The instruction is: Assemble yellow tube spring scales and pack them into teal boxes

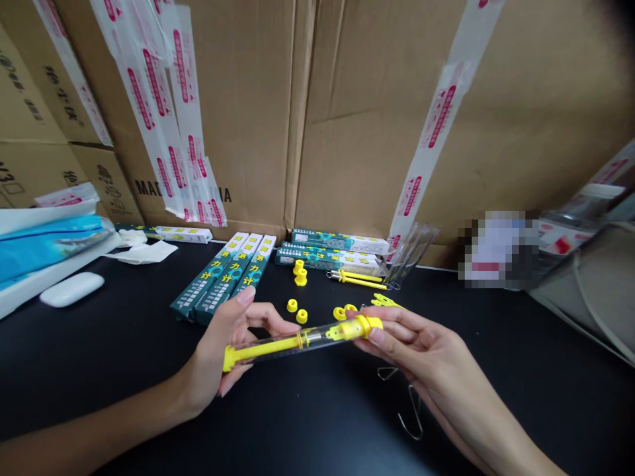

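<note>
Both hands hold a spring scale (278, 345), a clear tube with yellow parts inside, nearly level above the black table. Its left end rests against the palm of my left hand (223, 344), whose fingers curl behind the tube and whose thumb is raised off it. My right hand (407, 337) pinches the yellow cap at the right end between thumb and fingers. Just behind the tube lie several small yellow caps (302, 316). Bent wire hooks (411, 416) lie under my right hand, and a flat yellow piece (385, 301) is just beyond it.
Green-and-white boxes (223, 277) lie behind my left hand, more boxes (332, 251) at the back. Yellow rods (357, 277) and clear tubes (409, 254) lie back right. A white case (72, 289) is at left, a plastic bottle (565, 225) at right. Cardboard (357, 132) walls the back.
</note>
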`<state>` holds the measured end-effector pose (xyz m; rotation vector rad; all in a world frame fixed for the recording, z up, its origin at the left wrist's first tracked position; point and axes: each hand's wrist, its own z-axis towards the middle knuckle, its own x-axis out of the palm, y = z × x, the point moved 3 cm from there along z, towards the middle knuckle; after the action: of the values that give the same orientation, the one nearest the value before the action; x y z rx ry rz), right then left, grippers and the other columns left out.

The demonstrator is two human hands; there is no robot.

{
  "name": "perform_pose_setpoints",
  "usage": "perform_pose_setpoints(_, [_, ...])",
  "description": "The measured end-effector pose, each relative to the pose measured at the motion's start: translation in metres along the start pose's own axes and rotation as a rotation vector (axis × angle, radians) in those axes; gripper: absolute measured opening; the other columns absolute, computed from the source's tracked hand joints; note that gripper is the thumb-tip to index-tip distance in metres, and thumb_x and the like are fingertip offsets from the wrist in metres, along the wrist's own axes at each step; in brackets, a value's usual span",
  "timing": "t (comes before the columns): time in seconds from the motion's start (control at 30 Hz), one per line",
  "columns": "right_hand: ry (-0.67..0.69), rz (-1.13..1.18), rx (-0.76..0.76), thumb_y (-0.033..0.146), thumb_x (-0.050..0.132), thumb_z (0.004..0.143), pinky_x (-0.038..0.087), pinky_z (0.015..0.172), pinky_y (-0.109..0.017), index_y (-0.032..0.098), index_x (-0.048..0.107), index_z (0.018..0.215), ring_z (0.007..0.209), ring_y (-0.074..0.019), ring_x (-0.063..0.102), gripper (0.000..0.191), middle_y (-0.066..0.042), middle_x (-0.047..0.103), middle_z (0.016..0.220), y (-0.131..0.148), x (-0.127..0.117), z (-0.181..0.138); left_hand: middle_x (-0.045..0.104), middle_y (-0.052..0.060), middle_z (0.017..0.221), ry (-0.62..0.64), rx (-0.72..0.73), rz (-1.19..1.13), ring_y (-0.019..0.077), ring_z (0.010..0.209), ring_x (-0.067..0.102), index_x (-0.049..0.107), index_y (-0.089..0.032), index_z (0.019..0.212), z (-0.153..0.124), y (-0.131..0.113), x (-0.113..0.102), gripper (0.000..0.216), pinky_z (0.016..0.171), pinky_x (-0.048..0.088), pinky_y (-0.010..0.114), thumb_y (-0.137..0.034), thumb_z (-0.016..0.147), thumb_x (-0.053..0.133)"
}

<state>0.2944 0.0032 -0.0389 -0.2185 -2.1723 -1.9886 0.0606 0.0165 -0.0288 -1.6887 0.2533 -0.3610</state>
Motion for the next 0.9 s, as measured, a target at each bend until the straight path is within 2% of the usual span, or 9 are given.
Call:
perform_pose_setpoints(0.13, [-0.009,0.008,-0.016,0.033,0.089,0.069,0.062,0.085,-0.028,0.020,0.081,0.094,0.092,-0.0224,0.075,0.029,-0.007,0.080,0.102,0.000,-0.001,0.000,0.066,0.003,0.075,-0.016,0.050,0.127,0.0003,0.031,0.028,0.066,-0.015,0.080,-0.002,0.000,0.005,0.055,0.031,0.008,0.020,-0.067,0.086,0.050])
perform_pose_setpoints(0.23, [-0.024,0.025,-0.027,0.032,0.089,0.069,0.062,0.085,-0.028,0.021,0.081,0.094,0.090,-0.0216,0.076,0.029,-0.007,0.080,0.099,0.000,-0.002,-0.001,0.063,0.000,0.071,-0.059,0.120,0.257,0.0031,0.041,0.032,0.058,-0.017,0.071,0.001,0.002,0.008,0.040,0.037,0.016,0.019,-0.054,0.081,0.068])
perform_pose_setpoints(0.3, [-0.026,0.048,-0.017,0.031,0.090,0.069,0.061,0.086,-0.027,0.021,0.081,0.096,0.091,-0.0212,0.076,0.030,-0.006,0.081,0.097,0.000,-0.003,-0.002,0.064,0.001,0.071,-0.112,0.145,0.341,0.0037,0.044,0.029,0.054,-0.017,0.068,0.002,0.003,0.009,0.037,0.041,0.017,0.020,-0.046,0.078,0.074])
perform_pose_setpoints(0.5, [0.002,0.142,0.036,0.027,0.088,0.072,0.059,0.093,-0.027,0.021,0.081,0.103,0.101,-0.0223,0.074,0.032,-0.006,0.080,0.103,-0.003,-0.002,-0.003,0.065,-0.001,0.066,-0.137,0.205,0.464,0.0034,0.040,0.021,0.052,-0.019,0.070,-0.002,0.008,0.005,0.034,0.039,0.009,0.021,-0.045,0.084,0.069])
perform_pose_setpoints(0.6, [0.012,0.179,0.049,0.025,0.087,0.073,0.058,0.095,-0.026,0.022,0.079,0.107,0.106,-0.0217,0.072,0.035,-0.005,0.079,0.108,-0.004,-0.002,-0.003,0.059,-0.004,0.060,-0.136,0.261,0.497,0.0038,0.039,0.022,0.051,-0.020,0.072,-0.004,0.007,0.004,0.033,0.037,0.009,0.021,-0.044,0.088,0.066])
perform_pose_setpoints(0.77, [0.004,0.232,0.079,0.022,0.088,0.071,0.059,0.094,-0.026,0.023,0.078,0.109,0.105,-0.0209,0.073,0.039,-0.005,0.079,0.109,-0.005,-0.001,-0.004,0.057,-0.005,0.059,-0.181,0.369,0.602,0.0037,0.037,0.024,0.050,-0.021,0.071,-0.008,0.007,0.004,0.030,0.036,0.012,0.021,-0.040,0.089,0.065])
perform_pose_setpoints(0.9, [0.007,0.239,0.102,0.021,0.089,0.069,0.059,0.095,-0.028,0.023,0.078,0.109,0.103,-0.0219,0.074,0.041,-0.005,0.079,0.109,-0.007,-0.002,-0.005,0.047,-0.008,0.051,-0.203,0.450,0.671,0.0052,0.037,0.027,0.050,-0.022,0.073,-0.012,0.009,0.004,0.027,0.037,0.014,0.022,-0.036,0.089,0.065])
